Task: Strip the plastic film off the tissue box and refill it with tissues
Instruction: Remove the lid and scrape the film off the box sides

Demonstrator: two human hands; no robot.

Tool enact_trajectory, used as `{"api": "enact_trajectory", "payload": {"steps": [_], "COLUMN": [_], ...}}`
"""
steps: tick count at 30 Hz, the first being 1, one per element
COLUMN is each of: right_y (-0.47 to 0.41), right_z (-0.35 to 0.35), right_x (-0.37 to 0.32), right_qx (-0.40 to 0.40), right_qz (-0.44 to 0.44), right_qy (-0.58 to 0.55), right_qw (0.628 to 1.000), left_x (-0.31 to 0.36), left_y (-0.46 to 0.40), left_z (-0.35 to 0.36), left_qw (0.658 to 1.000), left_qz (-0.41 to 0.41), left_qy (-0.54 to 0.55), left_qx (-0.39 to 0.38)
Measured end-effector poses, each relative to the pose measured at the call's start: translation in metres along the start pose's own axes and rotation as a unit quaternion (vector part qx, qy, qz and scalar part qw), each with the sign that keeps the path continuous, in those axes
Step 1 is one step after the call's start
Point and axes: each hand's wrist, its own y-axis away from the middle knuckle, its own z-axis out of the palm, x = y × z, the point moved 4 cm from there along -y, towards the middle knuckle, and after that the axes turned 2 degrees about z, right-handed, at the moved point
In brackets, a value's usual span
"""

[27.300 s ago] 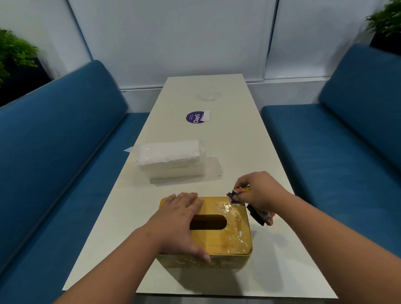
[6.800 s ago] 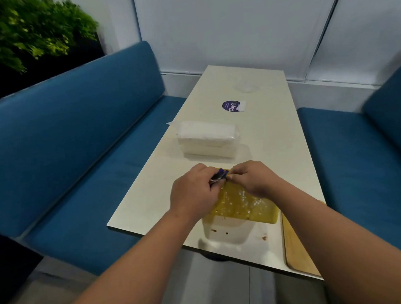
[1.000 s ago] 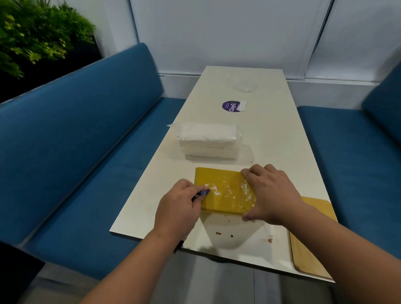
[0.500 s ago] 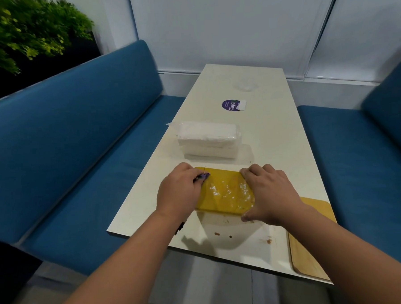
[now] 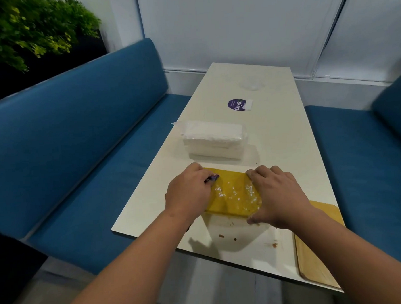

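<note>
"ClayG" on purple sticker

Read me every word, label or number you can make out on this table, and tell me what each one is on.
"ClayG": white letters on the round purple sticker stuck to the white table, running sideways to the camera.
Small lines of print above that word on the same sticker: too small to read.
White tab at the sticker's edge: no legible text.
Yellow tissue box and wrapped white tissue pack: no writing visible.
</note>
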Motion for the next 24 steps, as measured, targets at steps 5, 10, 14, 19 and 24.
{"api": "enact_trajectory", "payload": {"steps": [5, 10, 14, 19, 24], "right_y": [0.0, 0.0, 0.0, 0.0, -0.001], "right_z": [0.001, -0.001, 0.0, 0.001, -0.002], "right_x": [0.0, -0.001, 0.0, 0.0, 0.0], "right_qx": [0.002, 0.0, -0.002, -0.001, -0.004], "right_qz": [-0.001, -0.001, -0.003, 0.001, -0.001], "right_qy": [-0.002, -0.002, -0.001, 0.001, -0.005], "right_qw": [1.0, 1.0, 1.0, 1.0, 1.0], "left_x": [-0.005, 0.003, 0.0, 0.002, 0.002], "left_y": [0.016, -0.011, 0.02, -0.001, 0.015], "left_z": [0.004, 0.003, 0.006, 0.005, 0.007], "left_qw": [1.0, 1.0, 1.0, 1.0, 1.0], "left_qz": [0.024, 0.008, 0.029, 0.015, 0.017], "left_qy": [0.005, -0.025, -0.004, -0.017, -0.01], "left_qx": [-0.005, -0.002, -0.006, -0.001, -0.005]}}
